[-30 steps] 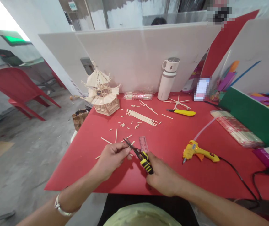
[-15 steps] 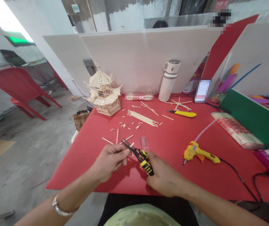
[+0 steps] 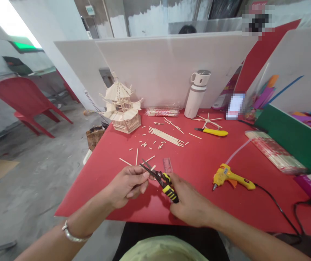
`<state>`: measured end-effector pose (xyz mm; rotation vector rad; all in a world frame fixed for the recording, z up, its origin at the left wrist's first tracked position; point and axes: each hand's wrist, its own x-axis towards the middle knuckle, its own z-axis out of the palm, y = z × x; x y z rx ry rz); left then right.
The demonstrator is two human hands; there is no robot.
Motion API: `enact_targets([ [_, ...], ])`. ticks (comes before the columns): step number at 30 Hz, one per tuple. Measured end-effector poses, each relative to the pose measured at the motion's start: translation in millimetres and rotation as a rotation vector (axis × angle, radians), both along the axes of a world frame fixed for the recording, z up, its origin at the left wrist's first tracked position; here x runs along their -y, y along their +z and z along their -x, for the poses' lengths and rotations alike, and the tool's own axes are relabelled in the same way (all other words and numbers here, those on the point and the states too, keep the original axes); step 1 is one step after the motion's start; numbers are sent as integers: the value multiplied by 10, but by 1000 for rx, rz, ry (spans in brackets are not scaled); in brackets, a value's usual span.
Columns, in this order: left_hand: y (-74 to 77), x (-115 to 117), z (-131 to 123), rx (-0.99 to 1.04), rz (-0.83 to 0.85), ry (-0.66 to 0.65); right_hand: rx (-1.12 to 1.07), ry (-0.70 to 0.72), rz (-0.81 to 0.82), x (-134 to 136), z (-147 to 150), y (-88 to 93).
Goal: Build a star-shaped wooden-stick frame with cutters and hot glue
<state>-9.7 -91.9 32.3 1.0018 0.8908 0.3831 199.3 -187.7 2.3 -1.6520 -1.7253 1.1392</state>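
Your scissors (image 3: 160, 178), just below the middle of the frame, now have their blades parted, where a second ago they lay nearly together, and your right hand's (image 3: 188, 203) grip is wrapped around the black-and-yellow handles. Your left hand's (image 3: 128, 184) grip is pinched closed at thumb and forefinger on a thin pale stick (image 3: 152, 168), which shows beside the blades and is partly hidden. The scissors' dark, slender, pointed blades slant toward the upper left, over the red table (image 3: 196, 156).
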Motion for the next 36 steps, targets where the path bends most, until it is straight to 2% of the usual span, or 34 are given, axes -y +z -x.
enact_targets([
  [7,12,31,-43,-70,-160,29,-44,-26,65,18,-7,22],
  [12,33,-23,-2,-165,-250,24,-272,32,280,21,-77,54],
  [16,25,-56,20,-229,-311,-23,-384,-19,295,48,-69,41],
  [18,3,-72,18,-205,-362,-11,-595,-15,427,78,-36,4],
  [21,-57,-110,8,-117,-387,33,-1089,42,697,84,7,-66],
  [24,-139,-168,-12,-110,-336,78,-1322,-83,705,-31,-27,-111],
  [26,-189,-218,-33,-137,-312,121,-1322,-210,694,-151,-92,-125],
  [29,-220,-297,-75,-155,-338,179,-1244,-242,742,-280,-170,-147],
  [31,-202,-338,-107,-172,-359,155,-1146,-234,752,-294,-172,-164],
  [36,-123,-351,-175,-198,-360,33,-832,-303,639,-214,-93,-138],
])
